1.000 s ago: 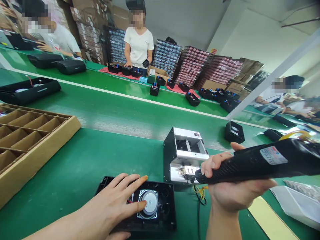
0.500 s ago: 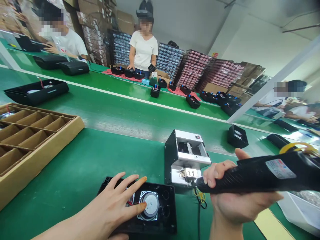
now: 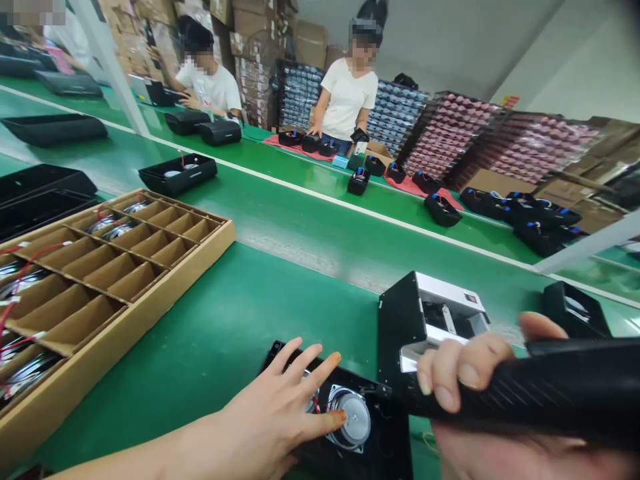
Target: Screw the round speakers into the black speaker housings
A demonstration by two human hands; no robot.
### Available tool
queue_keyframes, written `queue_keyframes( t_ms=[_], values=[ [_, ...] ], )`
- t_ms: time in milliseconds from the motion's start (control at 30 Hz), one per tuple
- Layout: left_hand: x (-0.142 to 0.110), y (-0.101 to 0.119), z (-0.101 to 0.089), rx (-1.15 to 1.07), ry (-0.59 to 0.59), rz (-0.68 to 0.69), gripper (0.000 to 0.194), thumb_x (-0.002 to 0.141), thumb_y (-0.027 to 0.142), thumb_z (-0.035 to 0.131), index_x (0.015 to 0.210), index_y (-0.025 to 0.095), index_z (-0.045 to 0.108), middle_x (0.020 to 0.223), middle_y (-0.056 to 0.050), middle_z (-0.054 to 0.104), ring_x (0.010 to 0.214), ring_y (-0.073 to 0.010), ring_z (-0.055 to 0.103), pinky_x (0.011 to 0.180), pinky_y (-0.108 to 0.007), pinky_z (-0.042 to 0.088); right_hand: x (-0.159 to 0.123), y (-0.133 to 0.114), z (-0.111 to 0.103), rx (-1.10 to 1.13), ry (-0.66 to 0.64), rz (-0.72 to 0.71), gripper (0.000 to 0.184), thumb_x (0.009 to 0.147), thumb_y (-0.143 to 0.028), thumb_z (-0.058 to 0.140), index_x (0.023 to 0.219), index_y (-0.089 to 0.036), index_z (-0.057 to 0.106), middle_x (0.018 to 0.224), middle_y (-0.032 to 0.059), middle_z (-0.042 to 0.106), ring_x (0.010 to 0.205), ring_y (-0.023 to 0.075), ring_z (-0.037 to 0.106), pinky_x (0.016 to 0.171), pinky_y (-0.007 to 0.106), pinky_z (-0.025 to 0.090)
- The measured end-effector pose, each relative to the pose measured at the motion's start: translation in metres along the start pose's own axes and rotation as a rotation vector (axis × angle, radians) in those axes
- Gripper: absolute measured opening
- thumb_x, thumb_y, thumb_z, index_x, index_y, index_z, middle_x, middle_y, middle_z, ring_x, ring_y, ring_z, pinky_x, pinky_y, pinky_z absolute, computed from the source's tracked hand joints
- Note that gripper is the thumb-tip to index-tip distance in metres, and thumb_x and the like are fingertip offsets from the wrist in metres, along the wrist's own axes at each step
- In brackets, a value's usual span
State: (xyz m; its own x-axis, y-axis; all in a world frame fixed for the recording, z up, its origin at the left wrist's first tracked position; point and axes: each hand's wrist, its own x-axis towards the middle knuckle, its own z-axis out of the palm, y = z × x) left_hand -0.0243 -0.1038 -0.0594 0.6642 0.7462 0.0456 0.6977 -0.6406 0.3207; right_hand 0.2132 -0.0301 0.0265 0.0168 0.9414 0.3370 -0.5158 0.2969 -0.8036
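The left hand lies spread open — apparently steadying the black rectangular plastic housing — while the right hand tightly wraps a black cylindrical power tool.

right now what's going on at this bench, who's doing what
The person's left hand is spread over a black housing, its thumb on a round speaker. The right hand grips a black handheld tool, its tip over the housing beside the speaker; whether it touches is unclear. A silver-and-black machine stands just beyond. To the left, a divided cardboard box holds some speakers. Across the line, someone in a white T-shirt stands at more black housings.
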Motion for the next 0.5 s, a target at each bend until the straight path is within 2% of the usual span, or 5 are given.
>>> queue_keyframes(
  t_ms=[100, 167, 333, 500],
  values=[
    [0.000, 0.000, 0.001, 0.005, 0.022, -0.003, 0.079, 0.083, 0.031, 0.084, 0.153, 0.038, 0.047, 0.172, -0.026, 0.026, 0.151, -0.0559, 0.038, 0.112, -0.086, 0.032, 0.001, 0.021, 0.030, -0.078, 0.005, 0.010, 0.056, 0.090, -0.075, 0.046, 0.120, -0.033, 0.068, 0.064, -0.0019, 0.061, 0.046, 0.0164, 0.052, 0.047, 0.033, 0.049],
    [0.000, 0.001, -0.003, -0.003, 0.018, -0.002, 0.074, 0.086, 0.031, 0.081, 0.152, 0.036, 0.048, 0.172, -0.026, 0.028, 0.150, -0.0546, 0.040, 0.113, -0.084, 0.034, -0.002, 0.031, 0.038, -0.096, 0.014, 0.023, 0.060, 0.092, -0.077, 0.041, 0.120, -0.031, 0.067, 0.065, -0.0021, 0.061, 0.047, 0.0151, 0.051, 0.047, 0.031, 0.048],
    [-0.002, 0.001, -0.011, -0.010, 0.052, 0.014, 0.062, 0.093, 0.033, 0.073, 0.151, 0.034, 0.051, 0.171, -0.024, 0.030, 0.150, -0.0496, 0.042, 0.116, -0.077, 0.038, -0.010, 0.043, 0.032, -0.094, -0.076, 0.053, 0.066, 0.092, -0.082, 0.037, 0.119, -0.030, 0.068, 0.065, -0.0028, 0.060, 0.046, 0.0152, 0.052, 0.047, 0.032, 0.048],
    [-0.003, 0.001, -0.013, 0.011, 0.062, 0.014, 0.063, 0.089, 0.034, 0.077, 0.149, 0.032, 0.054, 0.169, -0.024, 0.033, 0.146, -0.0490, 0.045, 0.114, -0.073, 0.041, -0.013, 0.054, 0.019, -0.091, -0.154, 0.122, 0.079, 0.084, -0.093, 0.040, 0.125, -0.030, 0.066, 0.069, -0.0025, 0.061, 0.049, 0.0169, 0.054, 0.050, 0.035, 0.048]
  ],
)
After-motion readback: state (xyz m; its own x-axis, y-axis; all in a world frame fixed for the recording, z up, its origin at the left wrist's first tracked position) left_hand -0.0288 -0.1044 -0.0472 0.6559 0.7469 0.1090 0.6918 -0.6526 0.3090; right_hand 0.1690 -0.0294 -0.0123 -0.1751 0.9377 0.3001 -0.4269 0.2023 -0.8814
